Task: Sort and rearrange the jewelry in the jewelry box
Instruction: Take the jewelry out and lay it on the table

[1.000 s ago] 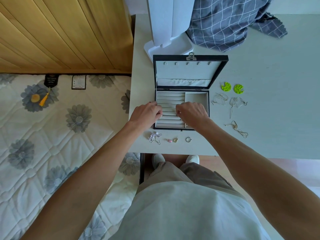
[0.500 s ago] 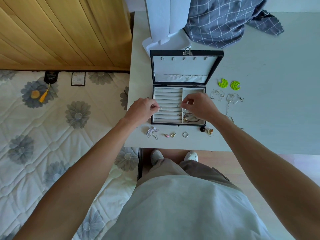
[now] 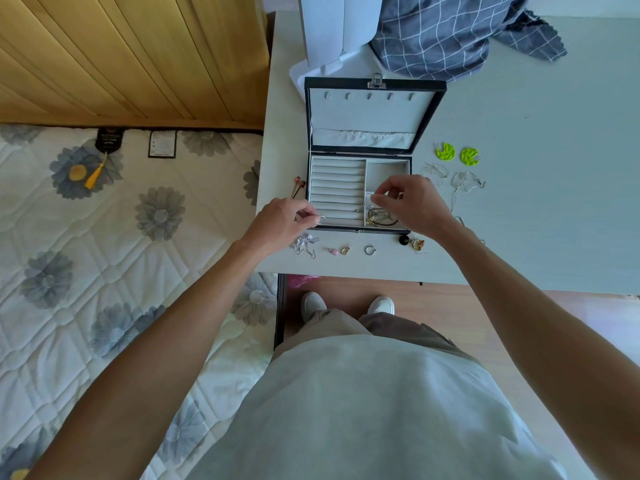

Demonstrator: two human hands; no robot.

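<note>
The black jewelry box [image 3: 427, 114] stands open on the pale table, with grey ring rolls [image 3: 337, 188] on its left side and a compartment on its right. My left hand [image 3: 282, 221] pinches a small silver ring [image 3: 322, 219] at the box's front left corner. Over the right compartment, my right hand [image 3: 412, 202] pinches a thin silver piece [image 3: 369, 199]. Beneath it lies a tangle of gold and dark jewelry [image 3: 381, 218]. Small earrings [image 3: 332, 250] lie in a row in front of the box.
Two lime-green disc earrings [image 3: 457, 154] and silver wire pieces [image 3: 453, 178] lie right of the box. Two dark red pins [image 3: 298, 187] sit at its left. A white stand [image 3: 332, 32] and checked cloth [image 3: 450, 32] are behind. A mattress [image 3: 121, 237] borders the table's left edge.
Both hands have lifted off the ring rolls and drawn apart: the left went to the front left corner with a ring, the right moved over the right compartment with a thin silver piece.
</note>
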